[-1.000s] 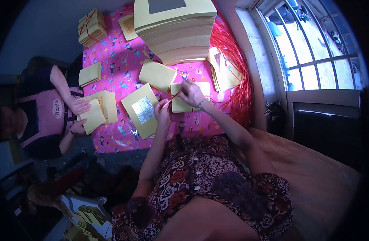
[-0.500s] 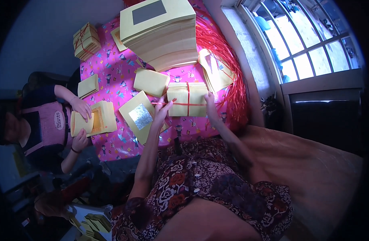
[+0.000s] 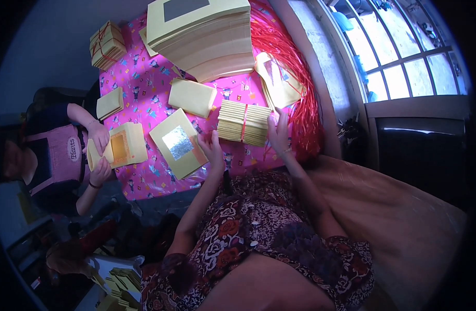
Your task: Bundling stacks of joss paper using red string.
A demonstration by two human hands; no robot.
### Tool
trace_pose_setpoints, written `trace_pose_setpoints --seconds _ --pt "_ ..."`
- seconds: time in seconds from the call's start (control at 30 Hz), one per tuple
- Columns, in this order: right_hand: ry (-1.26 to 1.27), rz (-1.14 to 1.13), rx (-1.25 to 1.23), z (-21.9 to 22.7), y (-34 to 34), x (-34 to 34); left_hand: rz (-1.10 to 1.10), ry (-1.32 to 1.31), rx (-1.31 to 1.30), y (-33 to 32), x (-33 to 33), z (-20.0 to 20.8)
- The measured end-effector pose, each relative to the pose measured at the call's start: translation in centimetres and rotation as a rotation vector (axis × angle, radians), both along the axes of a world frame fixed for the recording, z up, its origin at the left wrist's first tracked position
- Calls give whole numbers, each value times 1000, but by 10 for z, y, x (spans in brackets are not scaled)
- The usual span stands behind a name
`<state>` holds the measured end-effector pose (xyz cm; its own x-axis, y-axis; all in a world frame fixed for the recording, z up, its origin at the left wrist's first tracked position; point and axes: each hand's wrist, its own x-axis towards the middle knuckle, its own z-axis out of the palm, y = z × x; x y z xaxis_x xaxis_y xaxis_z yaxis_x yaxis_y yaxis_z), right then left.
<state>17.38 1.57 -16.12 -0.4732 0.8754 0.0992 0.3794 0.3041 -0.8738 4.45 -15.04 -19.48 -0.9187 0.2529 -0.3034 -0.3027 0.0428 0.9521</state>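
Observation:
A bundle of yellow paper envelopes [image 3: 232,123], tied with a red strip, lies in front of me on the pink table. Its layered edges face up. At its right end, my right hand [image 3: 278,130] grips the corner with bent fingers. My left hand [image 3: 212,150] is off the bundle's left end, fingers apart and holding nothing. Left of that hand lies a flat yellow envelope stack [image 3: 162,136] with a shiny silver patch. A smaller yellow packet [image 3: 192,97] rests beyond it.
A tall stack of yellow paper [image 3: 217,46] stands at the back. Red strips [image 3: 295,67] hang along the right edge beside loose envelopes [image 3: 282,85]. At left, a co-worker's hands [image 3: 99,137] fold a yellow sheet stack [image 3: 129,145]. Another tied bundle [image 3: 107,46] stands far left.
The bundle has been turned so its layered edges show, and only one red strip is visible across it. My left hand has let go of the strip end and moved away from the bundle.

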Motion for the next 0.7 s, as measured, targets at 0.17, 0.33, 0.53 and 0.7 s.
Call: trace_pose_setpoints --seconds 0.17,0.33,0.53,0.7 --pt "-252 194 128 21 30 -35 2 230 -243 29 7 17" --pt "-457 339 321 23 21 -40 -159 279 -134 35 0 24" --pt "-96 297 167 44 36 2 -229 311 -58 20 -16 9" --pt "4 220 -52 24 26 47 -434 250 32 31 -34 40"
